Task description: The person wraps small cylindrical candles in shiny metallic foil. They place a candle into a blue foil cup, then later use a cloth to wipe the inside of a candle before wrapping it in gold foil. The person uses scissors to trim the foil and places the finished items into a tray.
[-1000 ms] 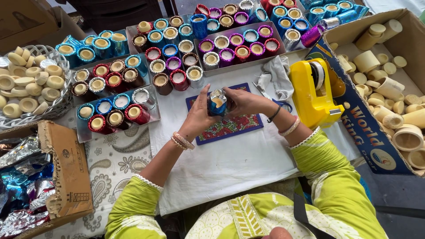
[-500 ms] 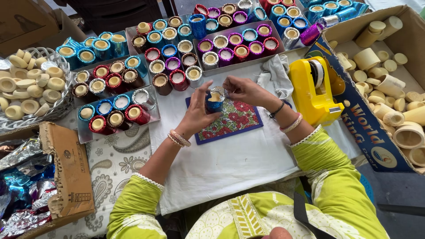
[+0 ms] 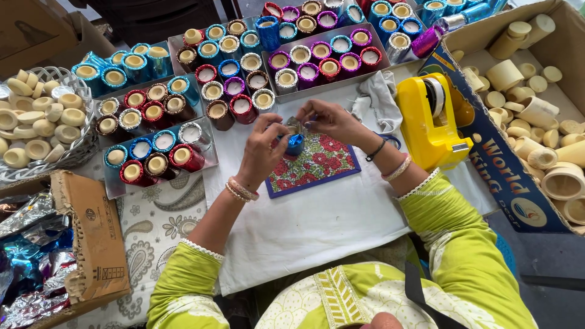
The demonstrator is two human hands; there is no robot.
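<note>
Sweeping left to right:
Far left: lay crumpled foil scraps (image 3: 24, 256) in blue and silver, beside an open brown carton (image 3: 91, 244).
Wire basket (image 3: 79, 152): held plain cream-coloured cups, unwrapped.
Metal trays (image 3: 113, 186): carried rows of foil-wrapped cups in blue, red, brown and silver, filled pale.
White cloth (image 3: 317, 225): spread over the desk, under the floral board (image 3: 317, 167) with its blue border.
Left hand (image 3: 262, 152): hovered over the board's left edge, fingers (image 3: 274, 131) pinched on the small blue cup (image 3: 295, 144).
Small blue cup: sat between both hands, just above the floral board, partly hidden by the thumbs.
Right hand (image 3: 332, 122): met the left from the other side, fingers closed on the foil at the cup's top.
Grey rag (image 3: 378, 100): lay bunched just beside the right hand.
Yellow tape dispenser (image 3: 432, 122): stood upright near the right wrist.
Cardboard box (image 3: 487, 146): held more plain cream cups at far right.
</note>
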